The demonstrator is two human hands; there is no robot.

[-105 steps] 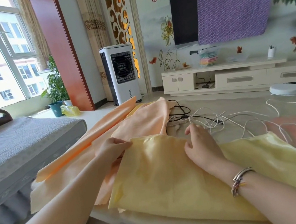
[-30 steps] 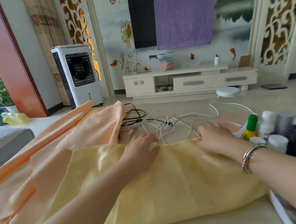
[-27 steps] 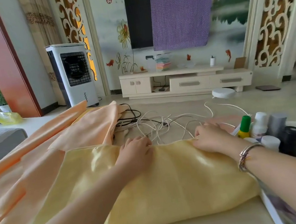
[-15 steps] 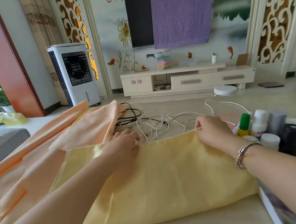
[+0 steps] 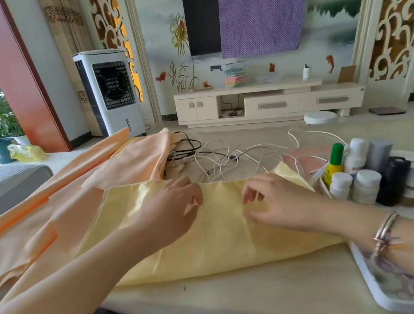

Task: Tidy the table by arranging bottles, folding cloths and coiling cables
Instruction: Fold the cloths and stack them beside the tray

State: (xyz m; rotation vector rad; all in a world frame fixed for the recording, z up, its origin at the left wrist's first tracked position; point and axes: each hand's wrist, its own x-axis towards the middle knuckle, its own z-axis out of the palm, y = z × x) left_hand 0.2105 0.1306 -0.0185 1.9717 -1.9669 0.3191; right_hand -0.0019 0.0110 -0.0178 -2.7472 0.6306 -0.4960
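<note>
Cloth-folding step: left hand [image 5: 171, 211] and right hand [image 5: 275, 200], fingers loosely curled and holding nothing, hover over the yellow cloth [image 5: 214, 242] near the table's [image 5: 249, 291] front edge; next, probably another fold.

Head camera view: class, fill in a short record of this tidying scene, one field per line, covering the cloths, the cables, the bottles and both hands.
Cloth being folded: yellow cloth, flat on the table
Other cloth: orange cloth, loose and rumpled to the left
Cables: white cables, tangled and uncoiled beyond the yellow cloth
Bottles: bottles, upright in a cluster on the right
Left hand: over the yellow cloth, fingers loosely curled, gripping nothing
Right hand: over the yellow cloth, fingers loosely curled, gripping nothing
Tray: white tray at the near right edge
</note>
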